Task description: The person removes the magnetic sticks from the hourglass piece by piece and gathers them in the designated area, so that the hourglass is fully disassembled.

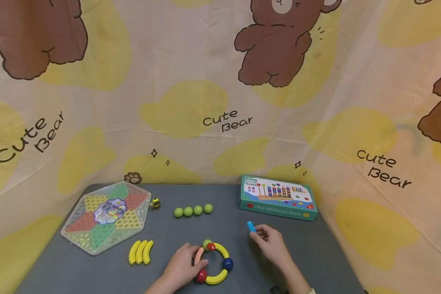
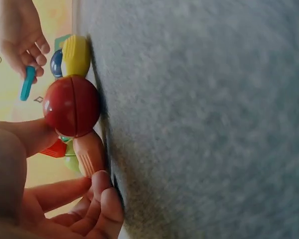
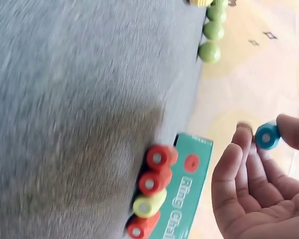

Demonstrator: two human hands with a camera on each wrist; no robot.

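Stick (image 1: 251,226), blue, pinched by right hand (image 1: 272,244) beyond-right of ring (image 1: 217,279), points its long axis forward-left; left hand (image 1: 183,263) grips ring.

From my distant post I had the left grip (image 2: 37,199) on the grooved orange piece (image 2: 88,152), fingertips touching its lower end and the thumb's tip at the edge of the red ball (image 2: 71,105). That ball sat between the orange piece and a yellow piece (image 2: 77,55). Behind them I made out a blue ball (image 2: 56,63), a red piece (image 2: 55,149) and a green ball (image 2: 72,163), all partly hidden. Farther off, the right grip (image 2: 25,37) pinched a blue stick (image 2: 27,84). The grey table (image 2: 204,119) filled my right side.
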